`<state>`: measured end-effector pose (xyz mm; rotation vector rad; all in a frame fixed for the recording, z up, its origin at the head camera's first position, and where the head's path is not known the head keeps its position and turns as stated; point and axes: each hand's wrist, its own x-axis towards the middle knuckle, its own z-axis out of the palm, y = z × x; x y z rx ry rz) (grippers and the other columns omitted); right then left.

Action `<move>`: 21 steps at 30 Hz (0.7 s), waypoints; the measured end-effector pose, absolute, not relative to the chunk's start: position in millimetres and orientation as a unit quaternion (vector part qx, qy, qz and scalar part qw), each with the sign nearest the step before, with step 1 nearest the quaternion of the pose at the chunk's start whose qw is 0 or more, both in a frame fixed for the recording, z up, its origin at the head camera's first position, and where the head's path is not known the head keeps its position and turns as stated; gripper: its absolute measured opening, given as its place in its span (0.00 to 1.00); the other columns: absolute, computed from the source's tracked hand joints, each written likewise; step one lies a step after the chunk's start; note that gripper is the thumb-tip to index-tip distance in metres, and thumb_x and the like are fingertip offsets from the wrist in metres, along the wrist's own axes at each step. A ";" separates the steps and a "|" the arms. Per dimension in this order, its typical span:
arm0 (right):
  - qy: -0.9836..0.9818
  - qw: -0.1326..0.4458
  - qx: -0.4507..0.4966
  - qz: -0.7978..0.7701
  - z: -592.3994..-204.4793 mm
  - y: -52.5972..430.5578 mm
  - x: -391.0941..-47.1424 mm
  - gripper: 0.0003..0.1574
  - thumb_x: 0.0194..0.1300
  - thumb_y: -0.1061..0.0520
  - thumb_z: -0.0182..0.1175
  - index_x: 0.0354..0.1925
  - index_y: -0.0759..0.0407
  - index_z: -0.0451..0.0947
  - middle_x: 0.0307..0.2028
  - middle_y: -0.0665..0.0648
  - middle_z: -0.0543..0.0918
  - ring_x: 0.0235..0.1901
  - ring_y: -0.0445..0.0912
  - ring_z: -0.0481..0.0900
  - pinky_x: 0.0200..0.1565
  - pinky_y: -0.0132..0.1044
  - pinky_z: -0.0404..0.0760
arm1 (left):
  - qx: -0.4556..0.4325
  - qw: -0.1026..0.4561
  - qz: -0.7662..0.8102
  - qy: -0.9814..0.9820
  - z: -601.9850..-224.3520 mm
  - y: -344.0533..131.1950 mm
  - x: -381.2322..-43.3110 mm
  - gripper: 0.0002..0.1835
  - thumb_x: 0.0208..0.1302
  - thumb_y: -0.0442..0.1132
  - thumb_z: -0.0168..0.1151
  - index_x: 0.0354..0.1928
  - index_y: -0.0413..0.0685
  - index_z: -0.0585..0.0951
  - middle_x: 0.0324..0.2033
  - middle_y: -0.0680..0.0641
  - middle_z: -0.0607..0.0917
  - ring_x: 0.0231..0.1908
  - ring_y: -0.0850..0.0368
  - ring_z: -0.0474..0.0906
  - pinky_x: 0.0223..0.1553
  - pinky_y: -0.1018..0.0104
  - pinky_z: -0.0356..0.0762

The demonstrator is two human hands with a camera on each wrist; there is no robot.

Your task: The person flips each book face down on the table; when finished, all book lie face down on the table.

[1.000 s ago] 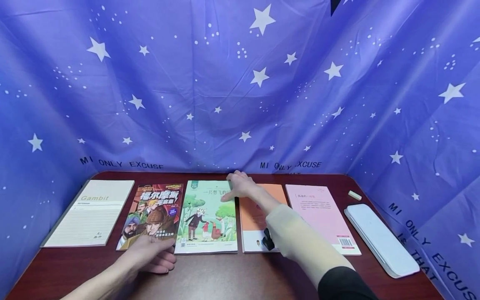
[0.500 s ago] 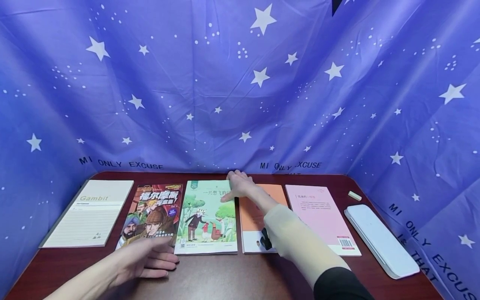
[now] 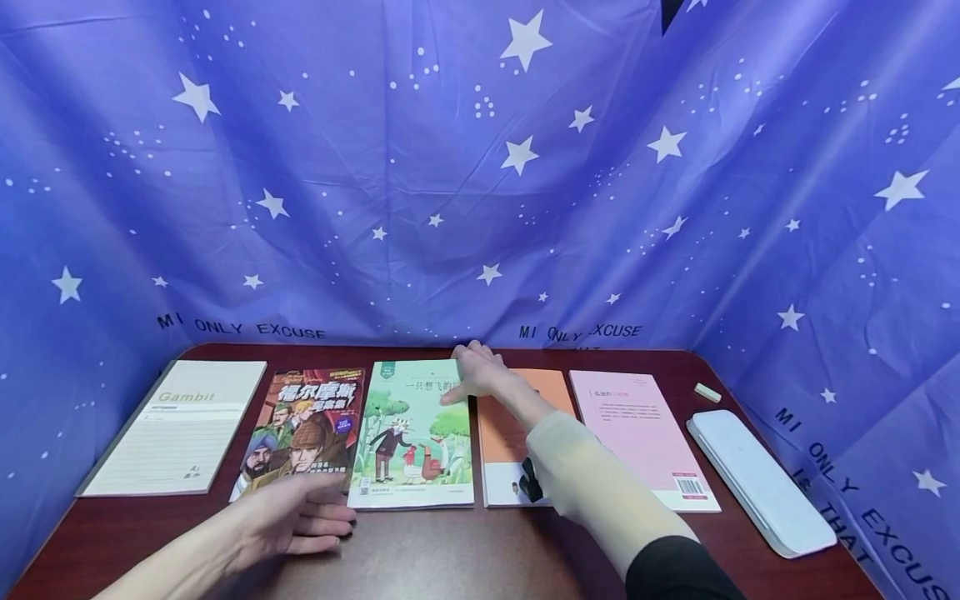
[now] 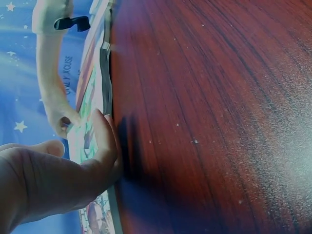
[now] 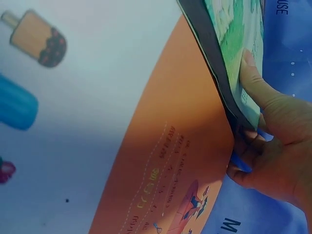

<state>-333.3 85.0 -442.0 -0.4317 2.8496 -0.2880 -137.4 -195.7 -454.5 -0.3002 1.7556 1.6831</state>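
Note:
A green picture book (image 3: 417, 442) lies flat in the middle of a row. At its far right corner my right hand (image 3: 483, 371) grips it, the thumb on the cover and the other fingers bent around the edge, as the right wrist view shows. My left hand (image 3: 300, 521) is at the near side, its fingers loosely extended toward the green book's near left corner. In the left wrist view a fingertip (image 4: 100, 119) is right at that near edge. The left hand partly covers the bottom of a detective comic book (image 3: 307, 425). Under my right forearm lies an orange-and-white book (image 3: 506, 446).
A cream notebook (image 3: 180, 433) lies at the far left of the dark red wooden table (image 3: 420, 554). To the right are a pink book (image 3: 637, 433), a white eraser (image 3: 707, 392) and a pale blue case (image 3: 761, 483). A blue star-printed curtain (image 3: 420, 183) stands behind.
My left hand has shifted slightly toward me, with its fingers a little more spread. The right hand has stayed at the green book's far corner, and the books have not visibly moved.

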 end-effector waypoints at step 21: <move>0.965 0.109 -0.190 -0.145 -441.1 90.9 -333.5 0.58 0.49 0.35 0.80 0.68 0.62 0.70 0.52 0.59 0.83 0.59 0.55 0.76 0.63 0.46 0.76 | -0.067 0.307 0.613 0.725 -455.9 -191.0 -136.1 0.23 0.74 0.48 0.57 0.54 0.32 0.75 0.35 0.48 0.89 0.34 0.60 0.88 0.38 0.66 0.89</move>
